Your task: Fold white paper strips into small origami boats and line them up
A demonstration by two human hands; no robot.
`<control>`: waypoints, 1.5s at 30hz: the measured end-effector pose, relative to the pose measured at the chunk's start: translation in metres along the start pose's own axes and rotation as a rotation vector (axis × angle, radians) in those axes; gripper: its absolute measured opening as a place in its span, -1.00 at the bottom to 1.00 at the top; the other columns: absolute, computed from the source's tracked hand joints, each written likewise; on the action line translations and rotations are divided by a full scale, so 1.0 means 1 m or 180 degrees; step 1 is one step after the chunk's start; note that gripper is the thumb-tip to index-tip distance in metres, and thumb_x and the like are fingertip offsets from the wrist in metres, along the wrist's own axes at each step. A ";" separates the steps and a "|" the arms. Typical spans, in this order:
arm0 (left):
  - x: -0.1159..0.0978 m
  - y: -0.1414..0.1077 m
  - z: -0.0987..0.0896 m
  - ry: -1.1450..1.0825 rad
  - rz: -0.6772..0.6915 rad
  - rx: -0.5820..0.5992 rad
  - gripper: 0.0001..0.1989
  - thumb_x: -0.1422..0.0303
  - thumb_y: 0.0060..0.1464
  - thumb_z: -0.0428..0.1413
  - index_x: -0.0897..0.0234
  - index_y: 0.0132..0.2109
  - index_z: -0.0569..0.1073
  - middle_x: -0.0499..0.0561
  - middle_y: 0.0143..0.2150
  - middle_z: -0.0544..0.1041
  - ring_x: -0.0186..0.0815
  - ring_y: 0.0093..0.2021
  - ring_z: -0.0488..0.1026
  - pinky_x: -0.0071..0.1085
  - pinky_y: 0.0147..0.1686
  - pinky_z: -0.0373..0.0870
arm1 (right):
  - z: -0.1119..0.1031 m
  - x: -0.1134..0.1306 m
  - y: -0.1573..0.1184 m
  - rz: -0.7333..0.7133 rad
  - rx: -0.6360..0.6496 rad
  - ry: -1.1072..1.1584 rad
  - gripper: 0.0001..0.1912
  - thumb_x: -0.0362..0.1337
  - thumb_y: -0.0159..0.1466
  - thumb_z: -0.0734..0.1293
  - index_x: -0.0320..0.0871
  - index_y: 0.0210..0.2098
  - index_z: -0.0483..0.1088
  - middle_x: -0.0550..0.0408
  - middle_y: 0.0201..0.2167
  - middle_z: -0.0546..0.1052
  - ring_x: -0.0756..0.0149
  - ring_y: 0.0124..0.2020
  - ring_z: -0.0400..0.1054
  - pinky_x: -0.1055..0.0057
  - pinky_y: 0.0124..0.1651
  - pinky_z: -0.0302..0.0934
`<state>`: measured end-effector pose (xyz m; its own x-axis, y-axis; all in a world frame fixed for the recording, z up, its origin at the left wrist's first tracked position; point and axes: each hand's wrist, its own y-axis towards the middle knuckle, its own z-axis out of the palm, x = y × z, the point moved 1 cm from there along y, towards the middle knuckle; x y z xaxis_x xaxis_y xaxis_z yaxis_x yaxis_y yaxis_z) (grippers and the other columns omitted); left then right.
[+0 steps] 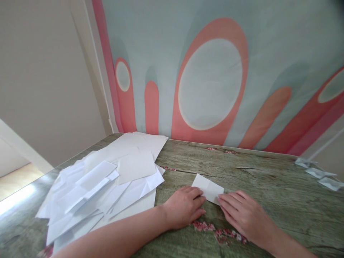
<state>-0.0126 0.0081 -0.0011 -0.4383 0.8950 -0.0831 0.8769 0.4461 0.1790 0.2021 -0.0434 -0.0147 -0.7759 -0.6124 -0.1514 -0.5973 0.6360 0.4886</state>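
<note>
A small folded sheet of white paper (209,187) lies on the table in front of me, with a faint crease across it. My left hand (185,208) rests at its lower left corner, fingers bent and their tips holding the paper against the table. At the right edge, my right hand (243,215) grips the same paper with its fingers close together; the right thumb is hidden beneath them.
To the left spreads a large pile of white paper (137,167), with loose and folded sheets overlapping. Several small folded paper pieces (319,173) lie at the table's far right. The wood-patterned table (271,182) meets a patterned wall panel (166,107) at the back.
</note>
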 end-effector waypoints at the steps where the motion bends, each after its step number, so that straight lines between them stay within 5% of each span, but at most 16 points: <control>1: 0.000 0.000 0.000 0.0001 0.0001 0.0004 -0.65 0.23 0.16 0.01 0.27 0.05 0.30 0.06 0.00 0.37 -0.22 0.02 0.31 -0.31 0.06 0.21 | -0.001 0.000 0.000 -0.0004 0.0003 0.0018 -0.72 -0.41 0.28 0.11 -0.17 -0.19 0.43 0.02 -0.24 0.53 0.24 -0.24 0.37 0.22 -0.10 0.13; 20: 0.000 0.000 -0.001 -0.0040 -0.0006 0.0008 -0.65 0.24 0.16 0.00 0.27 0.05 0.29 0.07 0.00 0.37 -0.21 0.03 0.31 -0.30 0.06 0.21 | 0.015 -0.004 -0.007 0.0574 -0.0117 0.1145 -0.72 -0.39 0.30 0.13 -0.13 -0.05 0.35 0.00 -0.11 0.46 0.31 -0.11 0.38 0.38 -0.05 0.31; 27: 0.001 0.000 0.000 -0.0075 0.0013 -0.0004 -0.66 0.24 0.17 -0.01 0.28 0.05 0.30 0.06 0.02 0.37 -0.21 0.03 0.30 -0.30 0.07 0.21 | 0.009 -0.020 0.005 0.0709 -0.0035 0.1262 -0.82 -0.32 0.28 0.21 -0.06 -0.27 0.46 0.05 -0.25 0.50 0.27 -0.21 0.35 0.29 -0.17 0.29; 36: 0.002 0.000 0.001 -0.0126 0.0009 -0.0013 -0.66 0.23 0.16 0.00 0.27 0.05 0.30 0.06 0.02 0.37 -0.20 0.02 0.31 -0.30 0.06 0.22 | 0.016 -0.033 0.019 0.1244 0.0733 0.1962 -0.79 -0.16 0.28 0.21 -0.07 -0.38 0.42 0.11 -0.34 0.49 0.25 -0.25 0.32 0.25 -0.10 0.13; 45: 0.000 0.000 -0.001 -0.0114 -0.0048 0.0056 -0.59 0.22 0.15 0.01 0.31 0.09 0.25 0.08 -0.01 0.38 -0.18 -0.02 0.33 -0.29 0.04 0.23 | 0.032 -0.039 0.030 0.1572 0.0634 0.2492 -0.76 -0.18 0.26 0.20 -0.12 -0.47 0.37 0.10 -0.38 0.40 0.29 -0.32 0.30 0.35 -0.22 0.16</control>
<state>-0.0127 0.0083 -0.0005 -0.4444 0.8877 -0.1207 0.8738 0.4592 0.1603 0.2082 0.0146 -0.0220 -0.6368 -0.3474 0.6884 -0.3174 0.9317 0.1765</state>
